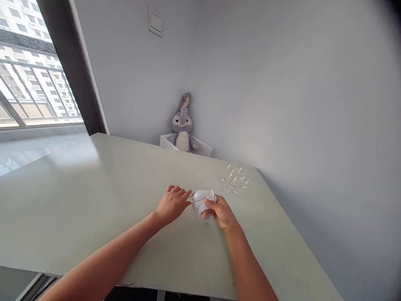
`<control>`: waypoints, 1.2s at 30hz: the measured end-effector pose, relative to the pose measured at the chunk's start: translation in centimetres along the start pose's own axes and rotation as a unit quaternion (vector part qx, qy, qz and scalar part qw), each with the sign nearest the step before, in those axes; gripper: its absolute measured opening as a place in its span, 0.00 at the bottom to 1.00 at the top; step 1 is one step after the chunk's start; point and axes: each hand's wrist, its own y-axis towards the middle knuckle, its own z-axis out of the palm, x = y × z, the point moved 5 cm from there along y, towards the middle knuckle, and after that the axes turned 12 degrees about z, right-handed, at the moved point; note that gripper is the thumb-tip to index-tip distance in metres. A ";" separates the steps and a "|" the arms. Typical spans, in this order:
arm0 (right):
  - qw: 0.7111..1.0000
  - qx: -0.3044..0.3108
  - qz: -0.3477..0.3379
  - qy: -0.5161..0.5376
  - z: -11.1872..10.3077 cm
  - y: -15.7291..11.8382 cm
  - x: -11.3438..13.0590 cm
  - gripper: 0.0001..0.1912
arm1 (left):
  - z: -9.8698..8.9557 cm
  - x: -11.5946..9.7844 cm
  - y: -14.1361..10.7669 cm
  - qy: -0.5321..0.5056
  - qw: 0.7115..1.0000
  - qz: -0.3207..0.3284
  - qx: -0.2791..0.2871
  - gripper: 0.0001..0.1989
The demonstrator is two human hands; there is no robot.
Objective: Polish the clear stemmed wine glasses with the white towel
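Observation:
My right hand (221, 211) is closed around a white cloth (203, 207), thumb on top and fingers curled beneath. A small clear glass (203, 195) lies within the cloth, its rounded side showing above the folds. To the left, my left hand (174, 203) has its thumb and forefinger at the glass's narrow left end, one on either side; its other fingers are spread upward. The cloth hides much of the glass, so its full shape cannot be made out. Both hands are just above the pale tabletop (140, 179).
Several clear stemmed glasses (238, 177) stand close together near the table's back right corner. Behind the far edge, a grey plush rabbit (182, 125) sits in a white perforated basket (203, 148). Walls meet behind it, and a window (37, 71) is at the left.

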 end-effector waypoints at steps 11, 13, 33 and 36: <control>0.964 0.029 -0.080 -0.250 1.3 0.1 0.0 0.09 | -0.1 1.3 -0.3 -0.102 0.990 0.000 0.096 0.15; 0.939 0.018 -0.154 -0.306 1.4 -0.2 0.9 0.08 | 0.1 1.5 -0.6 -0.235 0.957 -0.054 0.163 0.16; 0.670 -0.213 -0.379 -0.602 4.4 -1.4 0.8 0.26 | 0.6 4.7 -0.9 -0.201 0.940 -0.260 0.089 0.07; 0.658 -0.187 -0.334 -0.648 5.5 -0.8 0.2 0.24 | 0.5 4.0 -0.8 -0.105 0.966 -0.222 0.084 0.07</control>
